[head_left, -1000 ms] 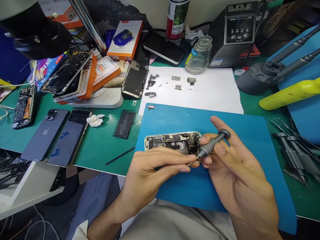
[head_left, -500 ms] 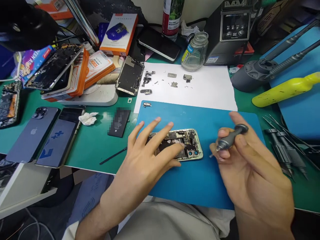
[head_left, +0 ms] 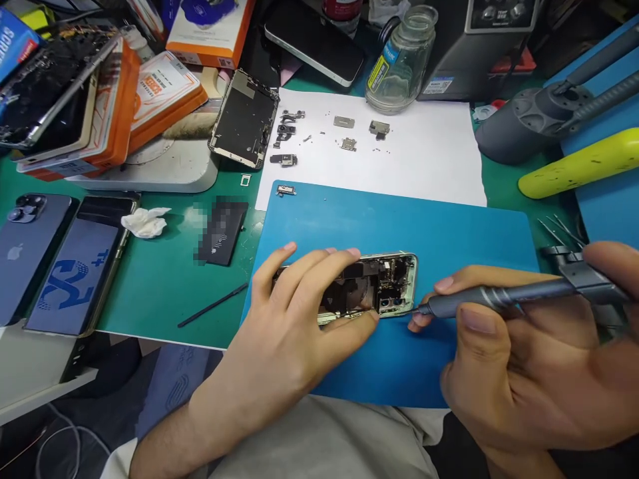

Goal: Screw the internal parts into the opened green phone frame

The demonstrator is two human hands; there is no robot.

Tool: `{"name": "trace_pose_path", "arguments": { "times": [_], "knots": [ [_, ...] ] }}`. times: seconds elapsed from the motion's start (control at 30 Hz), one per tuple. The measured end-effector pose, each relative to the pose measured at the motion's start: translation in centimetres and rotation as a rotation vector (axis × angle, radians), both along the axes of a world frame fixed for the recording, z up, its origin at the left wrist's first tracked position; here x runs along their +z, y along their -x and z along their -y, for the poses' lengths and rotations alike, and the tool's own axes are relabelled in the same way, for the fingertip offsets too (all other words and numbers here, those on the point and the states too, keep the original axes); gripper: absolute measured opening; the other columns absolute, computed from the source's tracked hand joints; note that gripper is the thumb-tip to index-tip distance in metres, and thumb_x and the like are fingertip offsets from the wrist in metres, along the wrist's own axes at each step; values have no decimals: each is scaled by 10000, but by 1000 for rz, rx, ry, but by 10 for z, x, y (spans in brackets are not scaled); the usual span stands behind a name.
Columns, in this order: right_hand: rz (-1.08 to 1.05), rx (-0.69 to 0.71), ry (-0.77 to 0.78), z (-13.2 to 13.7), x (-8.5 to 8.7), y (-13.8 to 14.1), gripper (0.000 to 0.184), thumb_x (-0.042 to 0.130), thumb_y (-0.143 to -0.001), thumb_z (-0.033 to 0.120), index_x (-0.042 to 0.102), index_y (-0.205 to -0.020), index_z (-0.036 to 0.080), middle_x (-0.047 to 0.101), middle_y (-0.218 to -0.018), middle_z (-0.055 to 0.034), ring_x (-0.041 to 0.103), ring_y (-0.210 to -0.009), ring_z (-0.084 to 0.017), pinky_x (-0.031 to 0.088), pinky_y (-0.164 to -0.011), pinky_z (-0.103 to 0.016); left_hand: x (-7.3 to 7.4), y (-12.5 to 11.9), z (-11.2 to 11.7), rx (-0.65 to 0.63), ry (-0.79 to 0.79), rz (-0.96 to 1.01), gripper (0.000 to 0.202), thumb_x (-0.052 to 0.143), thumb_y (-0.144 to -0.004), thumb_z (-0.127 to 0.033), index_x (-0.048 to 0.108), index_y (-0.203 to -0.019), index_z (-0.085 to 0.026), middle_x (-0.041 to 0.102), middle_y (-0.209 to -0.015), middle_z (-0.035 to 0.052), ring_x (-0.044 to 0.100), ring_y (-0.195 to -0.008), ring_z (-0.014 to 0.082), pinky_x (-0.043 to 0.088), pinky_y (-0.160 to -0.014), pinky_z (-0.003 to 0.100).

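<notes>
An opened phone [head_left: 394, 274] with its inner parts bare lies on the blue mat [head_left: 419, 223]. My left hand [head_left: 289, 322] grips its left part, fingers over the far side and thumb along the near edge, covering much of the housing. Between the thumb and fingers of my right hand [head_left: 534, 372] is a grey screwdriver [head_left: 499, 298], held nearly level. Its tip reaches the phone's near right corner by the camera openings; whether it touches a screw I cannot tell. A small metal phone part [head_left: 286, 190] rests at the mat's far left corner.
On the white paper [head_left: 424, 159] lie several small phone parts and screws. A detached screen [head_left: 244, 120], a battery [head_left: 224, 233] and a black spudger [head_left: 212, 306] are to the left. Behind stands a glass jar [head_left: 402, 63]; a yellow bottle [head_left: 579, 163] is at right.
The screwdriver has turned from upright in my right palm to level, its tip now at the phone's corner. My left hand has closed onto the phone. The camera view has moved closer.
</notes>
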State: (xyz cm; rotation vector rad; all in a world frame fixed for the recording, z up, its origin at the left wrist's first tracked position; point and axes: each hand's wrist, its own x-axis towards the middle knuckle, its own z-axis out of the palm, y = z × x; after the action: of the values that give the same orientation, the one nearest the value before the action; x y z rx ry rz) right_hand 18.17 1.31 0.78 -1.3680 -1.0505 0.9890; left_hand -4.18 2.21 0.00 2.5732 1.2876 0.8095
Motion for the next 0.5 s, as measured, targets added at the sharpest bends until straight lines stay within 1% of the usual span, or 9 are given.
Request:
{"name": "trace_pose_path", "arguments": {
  "times": [0.03, 0.1, 0.23, 0.3, 0.37, 0.5],
  "knots": [
    [-39, 30, 50, -1, -1, -1, 733, 871, -931, 419, 586, -1604, 469, 649, -1455, -123, 768, -945, -340, 662, -559, -430, -1, -1, 1, 8, -15, 8, 381, 825, -1044, -176, 727, -1364, -356, 607, -1645, 66, 535, -1569, 223, 206, -1457, 474],
    [-41, 53, 84, -7, -1, -4, 724, 842, -941, 524, 594, -1611, 408, 681, -1402, -146, 780, -958, -365, 658, -539, -434, -2, -2, 3, 20, -31, 21, 429, 848, -1020, -159, 711, -1376, -357, 639, -1640, 42, 552, -1557, 220, 205, -1457, 449],
    [-27, 45, 87, -19, 4, -5, 696, 820, -949, 589, 631, -1578, 359, 710, -1349, -142, 790, -963, -349, 675, -568, -429, -3, -3, 6, 27, -33, 37, 394, 836, -1030, -183, 722, -1365, -356, 667, -1634, 6, 576, -1541, 227, 225, -1444, 416],
    [6, 37, 68, -21, 7, -3, 678, 831, -947, 576, 651, -1556, 338, 717, -1330, -137, 789, -961, -335, 687, -594, -430, -3, -3, 6, 31, -25, 48, 378, 834, -1036, -199, 725, -1359, -362, 660, -1641, 2, 564, -1551, 220, 225, -1441, 405],
    [74, 19, 22, -20, 10, 1, 627, 854, -941, 519, 685, -1510, 318, 727, -1292, -125, 783, -947, -313, 700, -625, -428, -3, -3, 6, 27, -23, 51, 372, 830, -1042, -204, 724, -1362, -361, 650, -1648, 7, 549, -1561, 211, 220, -1440, 401],
    [296, 5, -130, -19, 15, 10, 382, 839, -957, 333, 767, -1331, 307, 736, -1151, -74, 746, -836, -208, 708, -670, -374, -3, -1, 6, 17, -30, 12, 364, 793, -1068, -204, 735, -1395, -352, 640, -1663, 14, 546, -1567, 231, 245, -1427, 428]
  ]
}}
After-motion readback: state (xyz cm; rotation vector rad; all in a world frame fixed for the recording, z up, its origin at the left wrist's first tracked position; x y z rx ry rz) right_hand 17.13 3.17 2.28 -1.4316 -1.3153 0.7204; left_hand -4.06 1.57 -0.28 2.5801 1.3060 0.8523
